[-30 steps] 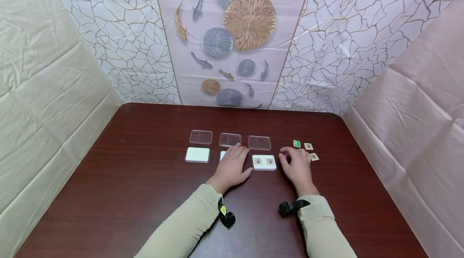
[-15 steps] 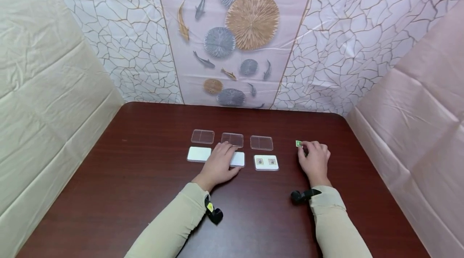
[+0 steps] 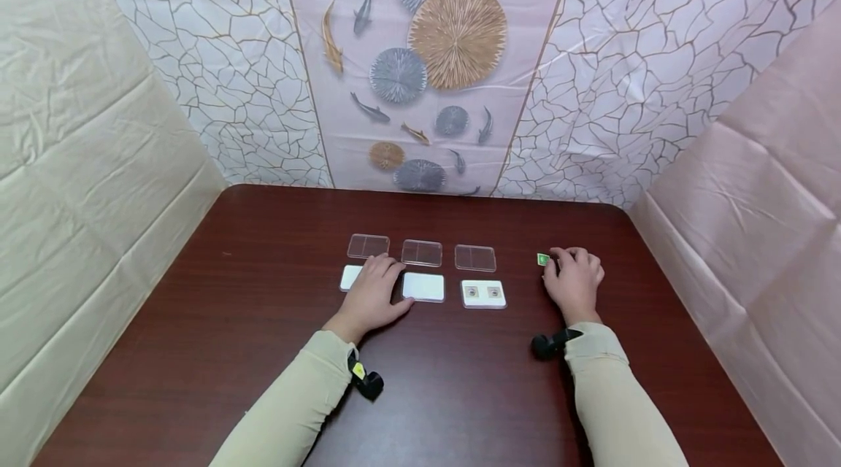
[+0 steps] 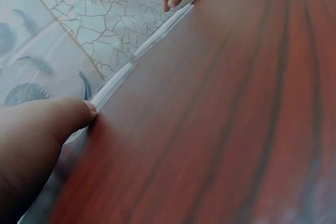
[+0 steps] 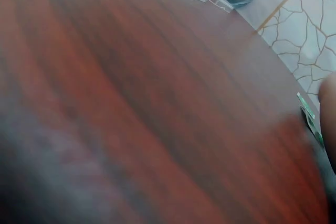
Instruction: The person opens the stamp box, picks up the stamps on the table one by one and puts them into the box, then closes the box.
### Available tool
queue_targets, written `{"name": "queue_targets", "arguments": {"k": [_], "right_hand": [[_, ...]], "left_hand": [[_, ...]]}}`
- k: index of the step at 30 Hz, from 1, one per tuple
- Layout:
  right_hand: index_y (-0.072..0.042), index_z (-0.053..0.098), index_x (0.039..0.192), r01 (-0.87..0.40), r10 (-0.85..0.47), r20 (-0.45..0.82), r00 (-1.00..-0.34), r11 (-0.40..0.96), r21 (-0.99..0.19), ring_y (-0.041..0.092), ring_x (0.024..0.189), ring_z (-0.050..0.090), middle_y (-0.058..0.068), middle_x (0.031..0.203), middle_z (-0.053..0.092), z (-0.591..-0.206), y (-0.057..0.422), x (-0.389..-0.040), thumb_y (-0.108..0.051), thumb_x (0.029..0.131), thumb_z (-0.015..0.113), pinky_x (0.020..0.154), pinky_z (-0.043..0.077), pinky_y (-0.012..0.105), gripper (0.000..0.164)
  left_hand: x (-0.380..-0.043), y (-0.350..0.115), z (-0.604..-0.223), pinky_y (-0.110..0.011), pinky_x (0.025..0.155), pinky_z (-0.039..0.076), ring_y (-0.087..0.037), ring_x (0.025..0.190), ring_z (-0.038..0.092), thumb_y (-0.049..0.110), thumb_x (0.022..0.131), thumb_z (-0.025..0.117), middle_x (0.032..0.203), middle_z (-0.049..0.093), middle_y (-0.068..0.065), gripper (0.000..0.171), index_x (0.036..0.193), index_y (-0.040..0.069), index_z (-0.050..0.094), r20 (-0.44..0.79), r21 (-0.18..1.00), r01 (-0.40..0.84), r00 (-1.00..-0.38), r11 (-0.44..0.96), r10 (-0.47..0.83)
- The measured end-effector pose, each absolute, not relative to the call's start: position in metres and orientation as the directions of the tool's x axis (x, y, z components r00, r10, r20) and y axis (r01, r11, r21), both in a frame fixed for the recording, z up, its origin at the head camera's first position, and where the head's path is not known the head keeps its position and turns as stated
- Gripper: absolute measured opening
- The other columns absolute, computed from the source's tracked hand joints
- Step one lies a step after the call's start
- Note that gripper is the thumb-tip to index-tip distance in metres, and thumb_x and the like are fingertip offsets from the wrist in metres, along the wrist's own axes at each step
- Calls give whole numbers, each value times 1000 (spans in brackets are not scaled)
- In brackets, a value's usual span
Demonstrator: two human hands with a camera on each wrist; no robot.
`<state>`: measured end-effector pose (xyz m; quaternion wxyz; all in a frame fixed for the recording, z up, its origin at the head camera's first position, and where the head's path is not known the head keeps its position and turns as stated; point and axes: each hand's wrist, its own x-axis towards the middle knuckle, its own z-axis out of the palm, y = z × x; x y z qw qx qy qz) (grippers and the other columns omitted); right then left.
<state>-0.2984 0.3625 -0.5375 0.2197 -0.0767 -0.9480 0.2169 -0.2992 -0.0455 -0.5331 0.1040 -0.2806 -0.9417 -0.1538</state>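
Note:
My left hand (image 3: 374, 295) lies with fingers extended over the left white-based case (image 3: 350, 277), hiding its right part. Its thumb reaches the lower left edge of the middle white case (image 3: 423, 287). In the left wrist view the thumb (image 4: 73, 114) shows close by a case edge. My right hand (image 3: 574, 281) is low over the table at the right, fingers bent, just beside a small green stamp (image 3: 543, 260). The right wrist view shows green pieces (image 5: 312, 127) by a finger; I cannot tell whether it pinches one. The right hand covers the spot where other stamps lay.
Behind the white cases, three clear plastic lids (image 3: 368, 246) lie in a row. The right white case (image 3: 483, 294) bears two small stamps. All rest on a dark red-brown table (image 3: 460, 379) with patterned cloth (image 3: 401, 76) behind and plain cloth at both sides.
My left hand has slid left from the middle case to the left one, uncovering the middle one. My right hand has moved right, from beside the right case to the stamps.

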Motion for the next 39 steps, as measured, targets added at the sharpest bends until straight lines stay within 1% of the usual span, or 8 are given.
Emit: {"name": "queue_targets", "arguments": {"k": [3,7,13,17,22,25,31,39], "right_hand": [[-2,61,134,126,305,335,-891,877,-463,50,128,30,28,134,45,-537,367,-299,-21,102,47,110,13,67,40],[1,55,138,215,367,261,-893,858,-467,53,131,27,30,139,41,-535,373,-299,-23,103,44,109,12,68,45],[3,55,137,289,411,184,-893,836,-466,55,130,25,32,139,39,-532,375,-298,-25,101,41,108,12,68,47],[1,58,134,302,421,182,-889,835,-460,55,127,26,32,135,41,-532,374,-299,-26,102,42,107,13,69,45],[1,62,125,309,433,186,-882,829,-466,55,126,27,31,130,45,-532,373,-298,-28,103,44,107,13,68,40],[0,62,122,309,434,187,-881,828,-469,56,126,28,29,127,47,-532,373,-298,-28,103,45,108,12,68,38],[-1,62,126,292,449,217,-867,810,-509,55,125,33,27,127,54,-532,372,-297,-24,101,49,110,12,66,36],[-3,66,125,283,477,261,-839,792,-541,54,123,38,26,125,59,-536,374,-298,-20,103,44,110,15,65,36]], "left_hand": [[-299,-48,-534,-48,122,22,-32,142,40,53,89,68,136,56,-13,66,136,6,59,275,234,561,-822,794,499],[-298,-49,-535,-49,122,22,-33,142,39,51,90,67,137,56,-15,65,134,5,60,262,242,561,-824,792,503],[-298,-50,-533,-49,122,22,-34,141,40,49,91,67,134,56,-15,62,132,4,62,268,234,568,-818,789,509],[-299,-51,-534,-48,122,22,-34,141,40,49,91,66,134,57,-15,61,132,4,62,270,227,569,-816,790,511],[-301,-51,-537,-47,122,22,-34,141,40,49,92,66,134,56,-15,61,132,4,62,267,221,569,-816,792,512],[-301,-51,-538,-47,122,22,-34,142,39,49,91,66,134,56,-15,61,132,4,62,270,224,571,-815,790,513],[-302,-51,-537,-48,121,23,-35,140,40,48,91,67,133,57,-16,60,131,3,62,287,229,582,-806,780,518],[-301,-51,-537,-49,120,25,-35,139,41,47,90,68,131,57,-16,59,129,3,63,304,225,589,-799,776,519]]}}
